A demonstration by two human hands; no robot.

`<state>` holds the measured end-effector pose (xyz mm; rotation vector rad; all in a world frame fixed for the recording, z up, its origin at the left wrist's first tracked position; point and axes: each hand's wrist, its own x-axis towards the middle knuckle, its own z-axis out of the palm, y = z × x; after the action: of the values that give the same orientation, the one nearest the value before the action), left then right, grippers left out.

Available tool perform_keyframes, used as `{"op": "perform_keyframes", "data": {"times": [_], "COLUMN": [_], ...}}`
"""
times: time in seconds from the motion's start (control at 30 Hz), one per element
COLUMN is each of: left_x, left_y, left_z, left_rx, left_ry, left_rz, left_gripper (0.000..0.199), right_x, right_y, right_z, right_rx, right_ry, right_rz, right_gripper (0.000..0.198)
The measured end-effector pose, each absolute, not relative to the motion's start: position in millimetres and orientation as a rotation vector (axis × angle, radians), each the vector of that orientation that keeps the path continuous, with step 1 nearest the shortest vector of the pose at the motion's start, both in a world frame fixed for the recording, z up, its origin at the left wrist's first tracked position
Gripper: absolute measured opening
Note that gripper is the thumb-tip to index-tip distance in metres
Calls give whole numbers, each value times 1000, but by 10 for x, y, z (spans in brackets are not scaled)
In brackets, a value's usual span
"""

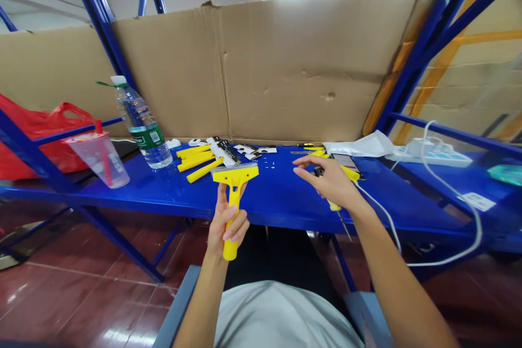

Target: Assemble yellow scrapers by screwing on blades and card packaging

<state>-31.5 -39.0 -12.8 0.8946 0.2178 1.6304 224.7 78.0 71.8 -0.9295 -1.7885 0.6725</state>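
My left hand (228,220) is wrapped round the handle of a yellow scraper (235,176), held upright with its wide blade end at the top. Above the blue tabletop, my right hand (332,176) has a screwdriver (335,206) with a yellow and black handle tucked in its curled fingers. Its thin metal shaft points down towards me, while the thumb and forefinger stay apart. Several more yellow scrapers (196,159) lie behind my left hand, beside black and white packaging cards (225,151). Small whitish bits (269,165) are scattered between the hands.
A water bottle (144,125) and a plastic cup with a red straw (100,160) stand at left, near a red bag (41,136). A phone (347,162) lies behind my right hand. White cable (385,206) and a power strip (436,156) occupy the right. Cardboard (285,65) backs the table.
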Motion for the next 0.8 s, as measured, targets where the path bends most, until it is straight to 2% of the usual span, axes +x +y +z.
{"op": "perform_keyframes", "data": {"times": [0.07,0.17,0.3,0.37,0.53,0.8], "left_x": [-327,-338,-342,-341,-340,-346], "left_y": [-375,-352,-339,-335,-326,-350], "left_z": [-101,-77,-92,-109,-144,-120], "left_rx": [839,758,750,756,772,793], "left_ry": [246,270,284,297,306,294], "left_rz": [1665,1713,1716,1710,1681,1634], "left_gripper": [49,47,48,49,52,52], "right_x": [2197,2030,1775,1696,1659,1784], "right_y": [1118,1681,2177,2279,2330,2259], "right_z": [771,840,820,759,571,527], "right_rx": [-941,-1055,-1178,-1176,-1136,-1100], "right_ry": [-1974,-2224,-2396,-2418,-2414,-2278], "right_rz": [558,476,649,697,678,542], "right_gripper": [11,21,27,26,9,7]}}
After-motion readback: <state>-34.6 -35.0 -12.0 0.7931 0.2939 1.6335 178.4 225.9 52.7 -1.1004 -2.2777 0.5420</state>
